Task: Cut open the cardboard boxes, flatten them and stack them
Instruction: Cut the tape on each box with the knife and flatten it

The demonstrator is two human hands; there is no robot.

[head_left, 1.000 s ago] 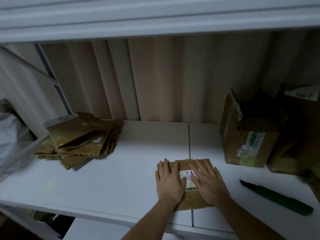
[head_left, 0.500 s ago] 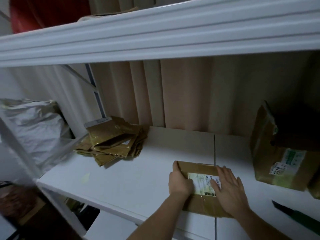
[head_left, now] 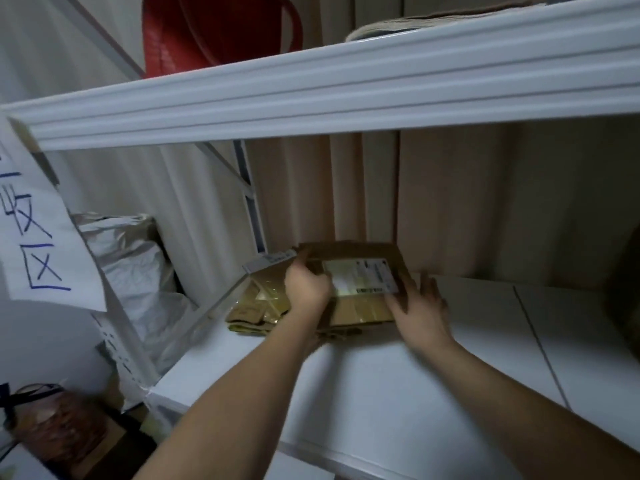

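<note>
The left hand point(head_left: 306, 284) curls its fingers over the left edge of the flattened cardboard box point(head_left: 360, 278), gripping it. The right hand point(head_left: 420, 308) lies with fingers straight and spread against the box's near right corner. The box, white shipping label point(head_left: 360, 276) facing up, sits over the pile of flattened boxes point(head_left: 259, 306) at the far left of the white shelf point(head_left: 398, 393). A crumpled grey bag point(head_left: 135, 268) lies left of the shelf frame.

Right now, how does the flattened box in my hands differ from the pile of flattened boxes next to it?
The flattened box is held by the left hand and right hand; the pile lies on the shelf. The box shows a white label face-up; the pile's visible faces show mostly glossy tape. Both are flattened brown cardboard.
</note>
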